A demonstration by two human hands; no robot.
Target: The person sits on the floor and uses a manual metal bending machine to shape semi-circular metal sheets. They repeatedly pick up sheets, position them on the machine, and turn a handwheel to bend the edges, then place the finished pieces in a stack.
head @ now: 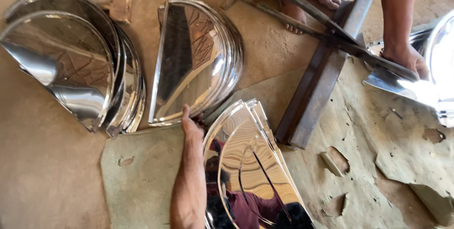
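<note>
Three stacks of cut shiny steel half-discs: far-left stack [78, 68] and middle stack [198, 61] lie on the floor, apparently done. Left hand [189, 125] grips the edge of the middle stack; the near stack [255, 162] leans beside the forearm; right hand unseen, cannot tell. At right a co-worker's hand [406, 58] holds a sheet [402, 84] at the shear blade [340, 39], so cutting looks unfinished.

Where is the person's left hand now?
In the head view, the left hand is low in the centre, touching the bottom edge of the middle stack of shiny metal pieces.
</note>
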